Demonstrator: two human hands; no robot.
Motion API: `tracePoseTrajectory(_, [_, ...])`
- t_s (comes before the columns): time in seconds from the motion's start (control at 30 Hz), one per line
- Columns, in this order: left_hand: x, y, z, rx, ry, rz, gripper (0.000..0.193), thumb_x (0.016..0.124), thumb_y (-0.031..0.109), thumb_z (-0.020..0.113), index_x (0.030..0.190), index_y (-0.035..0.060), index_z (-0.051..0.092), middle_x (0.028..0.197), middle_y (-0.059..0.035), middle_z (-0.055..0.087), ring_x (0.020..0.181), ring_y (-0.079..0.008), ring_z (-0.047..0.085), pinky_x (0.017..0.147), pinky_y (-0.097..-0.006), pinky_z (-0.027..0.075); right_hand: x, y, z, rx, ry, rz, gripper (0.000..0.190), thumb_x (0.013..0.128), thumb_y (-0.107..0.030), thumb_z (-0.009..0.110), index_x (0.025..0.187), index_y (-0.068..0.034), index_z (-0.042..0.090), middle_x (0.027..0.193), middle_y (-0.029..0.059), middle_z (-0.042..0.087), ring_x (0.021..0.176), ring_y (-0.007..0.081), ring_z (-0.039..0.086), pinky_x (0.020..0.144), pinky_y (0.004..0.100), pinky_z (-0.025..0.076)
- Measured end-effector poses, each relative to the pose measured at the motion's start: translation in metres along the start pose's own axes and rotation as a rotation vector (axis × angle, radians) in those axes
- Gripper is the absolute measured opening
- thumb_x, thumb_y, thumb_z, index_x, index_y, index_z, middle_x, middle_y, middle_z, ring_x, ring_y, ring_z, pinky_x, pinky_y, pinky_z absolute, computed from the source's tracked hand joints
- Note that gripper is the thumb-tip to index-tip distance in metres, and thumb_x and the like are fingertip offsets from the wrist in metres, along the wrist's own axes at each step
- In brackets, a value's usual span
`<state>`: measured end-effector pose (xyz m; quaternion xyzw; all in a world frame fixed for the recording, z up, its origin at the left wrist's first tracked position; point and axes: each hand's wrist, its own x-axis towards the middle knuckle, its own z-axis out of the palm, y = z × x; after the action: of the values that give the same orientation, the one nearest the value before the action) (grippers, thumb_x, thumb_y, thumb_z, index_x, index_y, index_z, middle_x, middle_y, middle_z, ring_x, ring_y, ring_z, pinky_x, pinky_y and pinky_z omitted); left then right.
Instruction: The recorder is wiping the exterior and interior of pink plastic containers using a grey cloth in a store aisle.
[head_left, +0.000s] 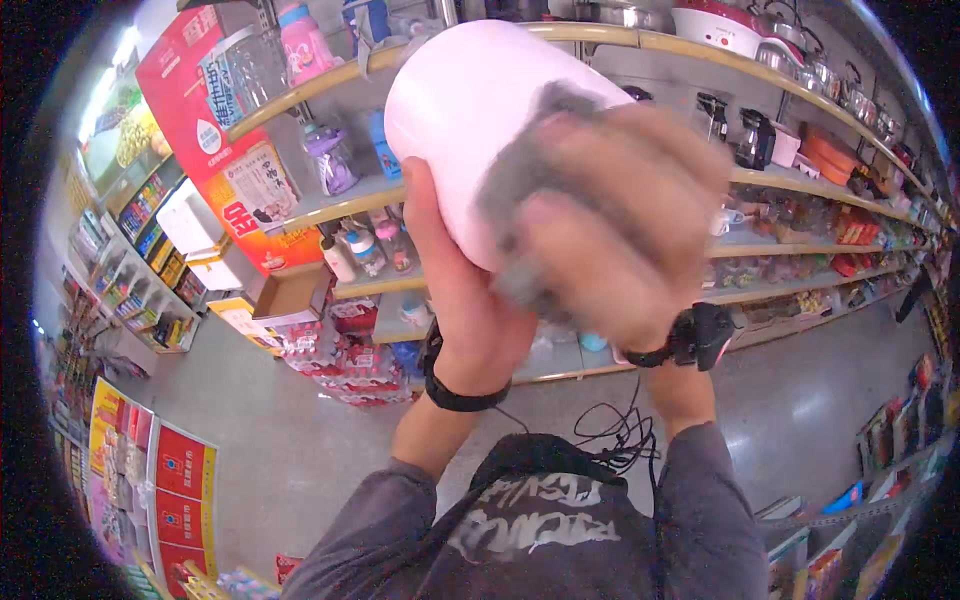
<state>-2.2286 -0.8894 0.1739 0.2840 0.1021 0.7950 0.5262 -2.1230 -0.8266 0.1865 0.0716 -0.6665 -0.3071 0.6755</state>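
Observation:
A smooth pale pink container (457, 112), rounded like a jar or flask, is held up close before me, tilted on its side. My left hand (465, 300) supports it from below and the left, thumb laid along its side. My right hand (622, 225) presses a crumpled grey cloth (529, 172) against the container's surface. Motion blurs that hand and the cloth. The container's far side and most of my left fingers are hidden. Behind stand shop shelves (675, 45) with kitchenware.
A purple bottle (330, 161) and a pink bottle (306, 49) stand on the left shelves. Red-wrapped drink packs (352, 367) are stacked on the floor beneath an open cardboard box (294, 289). A black cable (619, 431) hangs in loops before me. Glass coffee pots (754, 139) stand at right.

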Motion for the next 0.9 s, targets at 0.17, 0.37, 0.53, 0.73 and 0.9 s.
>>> tracePoseTrajectory(0.17, [0.001,0.01,-0.033,-0.398,-0.169,-0.398,0.057,0.1,0.059,0.052,0.132,0.0119,0.056,0.123,-0.006,0.065,0.098,-0.0223,0.063,0.084,-0.0314,0.053,-0.019,-0.019,0.018,0.11,0.001,-0.193,0.031,0.067,-0.012,0.074,0.094,-0.018,0.061,0.105,0.0028,0.066,0.101,0.0287,0.061,0.081,0.0435,0.055])
tracePoseTrajectory(0.37, [0.007,-0.007,-0.035,0.106,0.084,0.112,0.069,0.102,0.065,0.042,0.142,0.0099,0.051,0.133,-0.0056,0.061,0.12,-0.0205,0.059,0.104,-0.0333,0.046,-0.047,-0.008,-0.006,0.181,-0.09,-0.134,0.025,0.068,-0.023,0.067,0.092,-0.018,0.061,0.097,0.0014,0.065,0.098,0.0256,0.062,0.08,0.0386,0.054])
tracePoseTrajectory(0.53, [0.001,-0.001,-0.05,-0.356,-0.347,-0.086,0.055,0.104,0.043,0.047,0.147,0.0091,0.046,0.15,-0.0133,0.05,0.14,-0.0319,0.045,0.119,-0.0581,0.029,-0.078,0.013,-0.038,0.081,-0.17,-0.14,0.036,0.073,-0.016,0.079,0.104,-0.017,0.06,0.109,0.0097,0.066,0.1,0.0347,0.059,0.077,0.0463,0.054])
tracePoseTrajectory(0.73, [-0.005,-0.02,-0.052,-0.461,-0.238,-0.21,0.069,0.103,0.064,0.037,0.153,0.0161,0.039,0.153,-0.0111,0.044,0.141,-0.0352,0.042,0.113,-0.0583,0.037,-0.059,0.033,-0.047,-0.051,0.017,0.004,0.053,0.059,-0.017,0.08,0.108,-0.018,0.062,0.116,0.0132,0.066,0.101,0.038,0.058,0.077,0.0456,0.054])
tracePoseTrajectory(0.9, [-0.009,-0.023,-0.054,-0.251,-0.36,-0.108,0.069,0.102,0.066,0.038,0.15,0.0164,0.043,0.147,-0.009,0.052,0.13,-0.032,0.053,0.104,-0.0519,0.045,-0.039,0.025,-0.037,-0.079,0.001,0.018,0.056,0.071,-0.017,0.09,0.116,-0.018,0.057,0.123,0.0123,0.065,0.101,0.0361,0.06,0.08,0.044,0.052])
